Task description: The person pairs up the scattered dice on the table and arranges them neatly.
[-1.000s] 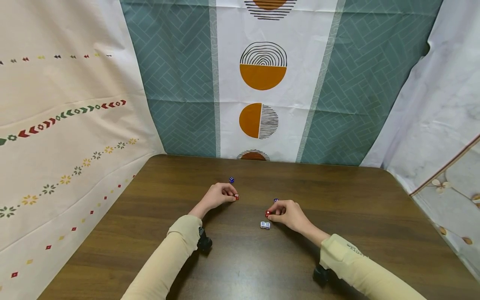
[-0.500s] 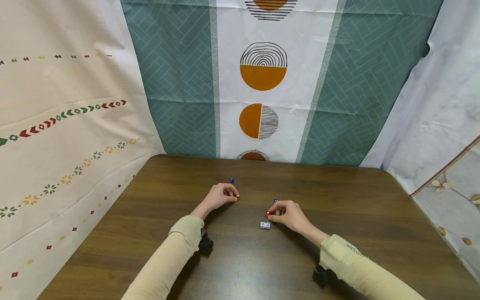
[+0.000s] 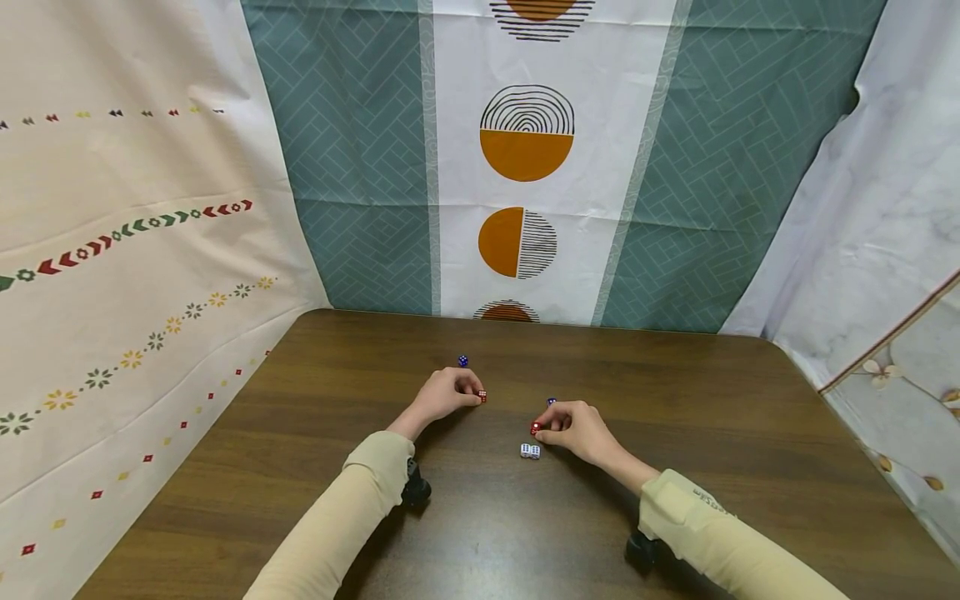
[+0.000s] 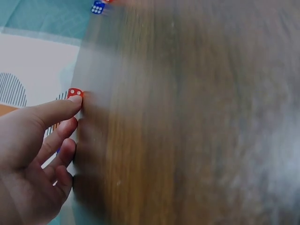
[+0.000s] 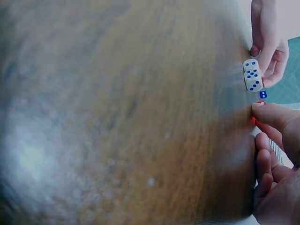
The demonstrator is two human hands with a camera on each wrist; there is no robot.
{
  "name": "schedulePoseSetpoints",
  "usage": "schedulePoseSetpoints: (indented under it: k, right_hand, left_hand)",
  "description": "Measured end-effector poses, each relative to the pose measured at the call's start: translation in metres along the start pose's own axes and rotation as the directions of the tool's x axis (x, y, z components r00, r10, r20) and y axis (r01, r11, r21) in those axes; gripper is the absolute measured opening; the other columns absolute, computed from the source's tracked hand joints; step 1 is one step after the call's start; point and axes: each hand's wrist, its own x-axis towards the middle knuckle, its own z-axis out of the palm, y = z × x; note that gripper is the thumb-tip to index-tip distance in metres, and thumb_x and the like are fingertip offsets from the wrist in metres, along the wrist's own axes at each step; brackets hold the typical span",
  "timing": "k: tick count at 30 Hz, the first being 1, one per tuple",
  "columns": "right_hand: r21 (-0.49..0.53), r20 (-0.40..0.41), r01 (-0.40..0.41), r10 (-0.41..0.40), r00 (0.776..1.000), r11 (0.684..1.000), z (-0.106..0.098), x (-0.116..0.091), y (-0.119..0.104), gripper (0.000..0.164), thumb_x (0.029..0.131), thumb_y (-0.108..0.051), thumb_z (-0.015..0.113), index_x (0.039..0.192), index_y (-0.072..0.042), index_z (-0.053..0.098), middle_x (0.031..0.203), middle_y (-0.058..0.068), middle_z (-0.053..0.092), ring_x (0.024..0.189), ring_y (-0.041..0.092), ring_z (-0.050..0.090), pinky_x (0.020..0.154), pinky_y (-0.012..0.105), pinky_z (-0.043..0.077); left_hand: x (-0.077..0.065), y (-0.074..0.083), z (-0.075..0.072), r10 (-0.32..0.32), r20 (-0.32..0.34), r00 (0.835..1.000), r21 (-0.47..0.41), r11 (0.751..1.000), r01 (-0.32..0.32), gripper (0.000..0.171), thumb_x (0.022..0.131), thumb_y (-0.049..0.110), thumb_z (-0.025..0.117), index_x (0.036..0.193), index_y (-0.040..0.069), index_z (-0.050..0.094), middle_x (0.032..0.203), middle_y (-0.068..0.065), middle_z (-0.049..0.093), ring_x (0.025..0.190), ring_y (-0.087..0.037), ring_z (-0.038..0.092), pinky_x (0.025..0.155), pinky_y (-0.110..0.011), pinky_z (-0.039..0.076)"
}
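Left hand (image 3: 444, 395) and the first red die (image 3: 482, 397) it pinches lie slightly farther right in the head view than in the earlier frames, near the centre of the frame; the right hand (image 3: 576, 427) keeps its place right of centre. Thumb and fingers of the left hand close narrowly on the die, its pips showing above the thumb in the left wrist view. Similarly, the right hand pinches a second red die (image 3: 536, 427), which sits just above a pair of white dice (image 3: 526, 450) standing side by side and touching. One blue die (image 3: 462, 361) lies above the left hand; another blue die (image 3: 552, 402) shows partly behind the right hand's fingers. Whether the first red die touches the brown table (image 3: 480, 533) is hard to tell. Patterned cloth (image 3: 363, 167) hangs across the top of the frame.
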Motion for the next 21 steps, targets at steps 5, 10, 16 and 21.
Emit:
schedulePoseSetpoints:
  k: [5, 10, 16, 21]
  right_hand:
    - [0.002, 0.002, -0.003, 0.003, 1.000, 1.000, 0.000, 0.000, 0.000, 0.010, 0.080, -0.017, 0.082, 0.088, -0.018, 0.076, 0.068, -0.003, 0.059, 0.060, 0.006, 0.048, 0.055, 0.020, 0.039]
    - [0.000, 0.002, -0.006, 0.006, 1.000, 1.000, 0.000, -0.001, 0.000, 0.010, 0.080, -0.017, 0.082, 0.088, -0.017, 0.076, 0.068, -0.003, 0.059, 0.060, 0.006, 0.048, 0.055, 0.020, 0.039]
    - [0.008, 0.006, -0.001, 0.001, 1.000, 1.000, 0.000, 0.000, 0.001, 0.010, 0.080, -0.017, 0.082, 0.088, -0.016, 0.076, 0.069, -0.003, 0.060, 0.062, 0.007, 0.048, 0.055, 0.020, 0.039]
    - [0.008, 0.008, -0.001, 0.001, 1.000, 1.000, -0.001, 0.000, 0.000, 0.010, 0.080, -0.018, 0.082, 0.088, -0.017, 0.077, 0.069, -0.003, 0.060, 0.061, 0.007, 0.048, 0.055, 0.020, 0.039]
  left_hand:
    - [-0.001, 0.004, 0.002, -0.016, -0.014, 1.000, 0.008, 1.000, 0.016, 0.007, 0.084, 0.015, 0.078, 0.088, 0.016, 0.073, 0.074, 0.002, 0.064, 0.067, -0.009, 0.051, 0.063, -0.024, 0.039]
    - [-0.001, 0.008, 0.006, -0.021, -0.011, 1.000, -0.006, 1.000, 0.021, 0.006, 0.084, 0.014, 0.078, 0.087, 0.015, 0.072, 0.074, 0.001, 0.063, 0.067, -0.009, 0.051, 0.063, -0.025, 0.039]
    - [0.000, 0.014, 0.012, -0.002, 0.012, 1.000, -0.009, 1.000, 0.002, 0.006, 0.084, 0.015, 0.078, 0.088, 0.016, 0.073, 0.074, 0.001, 0.063, 0.067, -0.010, 0.051, 0.064, -0.025, 0.040]
    - [0.001, 0.019, 0.016, 0.017, 0.016, 1.000, 0.006, 1.000, -0.017, 0.006, 0.084, 0.016, 0.078, 0.088, 0.016, 0.073, 0.073, 0.002, 0.063, 0.065, -0.009, 0.050, 0.063, -0.024, 0.039]
